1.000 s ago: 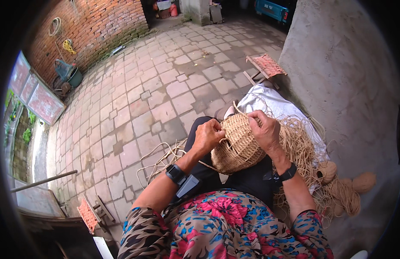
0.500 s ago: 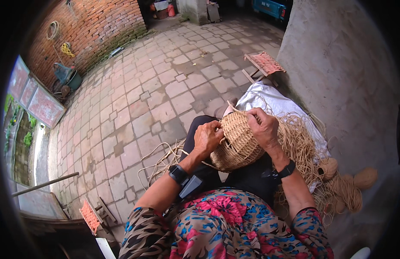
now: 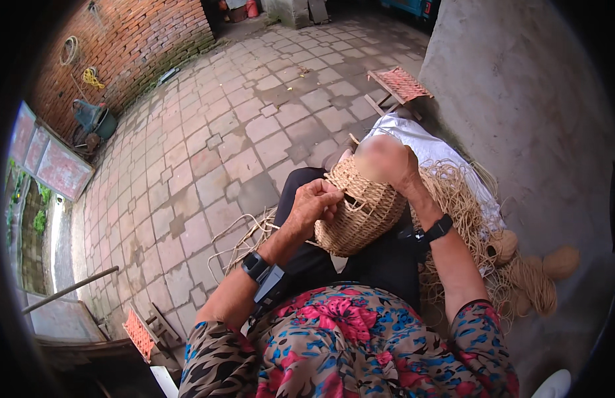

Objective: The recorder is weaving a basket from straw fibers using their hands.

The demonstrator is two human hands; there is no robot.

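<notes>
Barely shifting since half a second ago: woven straw basket [image 3: 360, 212] still resting on the lap, tilting slightly. Left hand [image 3: 314, 205] pinching a strand at the weave's edge, fingers curled tight; right hand [image 3: 387, 162] clasping the far rim from above. Probably handling light, springy and easily crushed, so gripping best along the firmer woven rim. Loose straw [image 3: 463, 212] and twine balls [image 3: 559, 262] lying just beside, on the right.

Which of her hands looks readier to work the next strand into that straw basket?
Probably the left hand: its fingertips pinch at the gap in the basket rim, where loose strands trail beside it. The right hand is spread over the far side, seemingly steadying the basket.
</notes>
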